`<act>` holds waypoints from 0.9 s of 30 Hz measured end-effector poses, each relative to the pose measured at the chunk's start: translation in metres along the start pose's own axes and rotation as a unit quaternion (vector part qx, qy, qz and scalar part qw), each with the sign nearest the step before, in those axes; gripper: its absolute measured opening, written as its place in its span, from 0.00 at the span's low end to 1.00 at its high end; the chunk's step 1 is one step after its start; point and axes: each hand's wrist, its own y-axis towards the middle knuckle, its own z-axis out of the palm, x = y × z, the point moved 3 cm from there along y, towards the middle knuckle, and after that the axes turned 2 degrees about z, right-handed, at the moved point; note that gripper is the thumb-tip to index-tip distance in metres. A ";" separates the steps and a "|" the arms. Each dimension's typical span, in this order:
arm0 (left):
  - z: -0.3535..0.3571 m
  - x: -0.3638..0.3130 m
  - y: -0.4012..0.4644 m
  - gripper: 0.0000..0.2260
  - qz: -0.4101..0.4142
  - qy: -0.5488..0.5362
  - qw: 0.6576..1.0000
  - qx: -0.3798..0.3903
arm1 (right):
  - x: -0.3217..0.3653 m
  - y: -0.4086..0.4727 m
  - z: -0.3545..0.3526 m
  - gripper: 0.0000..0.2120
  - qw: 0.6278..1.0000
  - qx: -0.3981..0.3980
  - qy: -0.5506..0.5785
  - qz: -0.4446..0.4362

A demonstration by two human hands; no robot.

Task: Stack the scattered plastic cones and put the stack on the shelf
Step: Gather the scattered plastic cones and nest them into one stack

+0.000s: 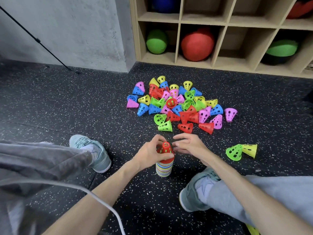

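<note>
Cones stack upright on floor; left hand grips red top cone, steadying; right hand loose, empty, near pile.

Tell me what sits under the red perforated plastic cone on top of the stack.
Under the red perforated plastic cone is a nested stack of multicoloured cones, showing only striped rims. The left hand grips the red cone, covering its left side; the cone bodies inside are hidden.
</note>
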 end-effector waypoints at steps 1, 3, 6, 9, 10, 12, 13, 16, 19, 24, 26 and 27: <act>-0.002 -0.001 -0.001 0.22 0.002 0.004 1.000 -0.010 | 0.001 0.002 -0.001 0.12 1.000 -0.009 -0.002 -0.006; -0.007 -0.002 0.000 0.22 0.006 0.005 0.999 -0.032 | 0.004 0.006 -0.004 0.12 1.000 -0.023 -0.009 -0.017; -0.016 -0.005 0.005 0.17 0.011 0.019 0.997 -0.071 | 0.008 0.013 -0.008 0.12 0.999 -0.037 -0.004 -0.017; -0.022 -0.005 0.016 0.15 0.018 0.089 0.993 -0.077 | 0.007 0.022 -0.012 0.12 0.999 -0.046 -0.002 -0.014; -0.023 -0.003 0.021 0.15 0.023 0.111 0.991 -0.070 | 0.006 0.026 -0.013 0.12 0.999 -0.051 -0.006 -0.014; -0.022 0.003 0.031 0.16 0.032 0.146 0.987 -0.055 | 0.003 0.034 -0.016 0.12 0.998 -0.065 -0.013 -0.011; -0.021 0.008 0.037 0.16 0.033 0.162 0.985 -0.049 | 0.000 0.037 -0.018 0.12 0.997 -0.073 -0.016 -0.008; -0.016 0.024 0.058 0.19 0.016 0.218 0.975 -0.032 | -0.011 0.049 -0.023 0.11 0.995 -0.091 -0.036 0.000; -0.007 0.040 0.076 0.23 -0.009 0.272 0.962 0.005 | -0.024 0.061 -0.028 0.10 0.990 -0.111 -0.092 -0.005; 0.009 0.066 0.105 0.28 -0.018 0.316 0.947 0.058 | -0.039 0.086 -0.038 0.13 0.975 -0.156 -0.156 -0.003; 0.012 0.072 0.119 0.30 -0.013 0.318 0.946 0.066 | -0.042 0.098 -0.042 0.14 0.971 -0.174 -0.166 -0.007; 0.014 0.075 0.126 0.30 -0.010 0.316 0.946 0.066 | -0.043 0.104 -0.044 0.15 0.970 -0.176 -0.169 -0.007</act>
